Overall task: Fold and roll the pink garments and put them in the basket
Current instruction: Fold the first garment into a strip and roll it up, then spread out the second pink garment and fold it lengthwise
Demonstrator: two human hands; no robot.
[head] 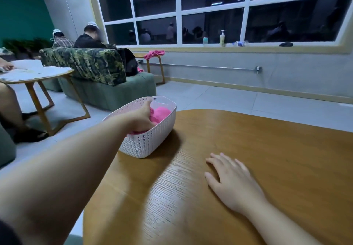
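Left hand [142, 118] in basket [152, 141] among pink garments [161, 113], grip hidden; right hand [232, 182] spread flat on tabletop [267, 149] beside basket.

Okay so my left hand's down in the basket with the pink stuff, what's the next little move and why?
Probably let go and draw the left hand up out of the white basket. The pink garments already lie inside it, and the right hand rests flat on bare wooden table with nothing left there to fold. Whether the fingers grip the cloth is hidden.

Bare forearms and hands, no sleeves.
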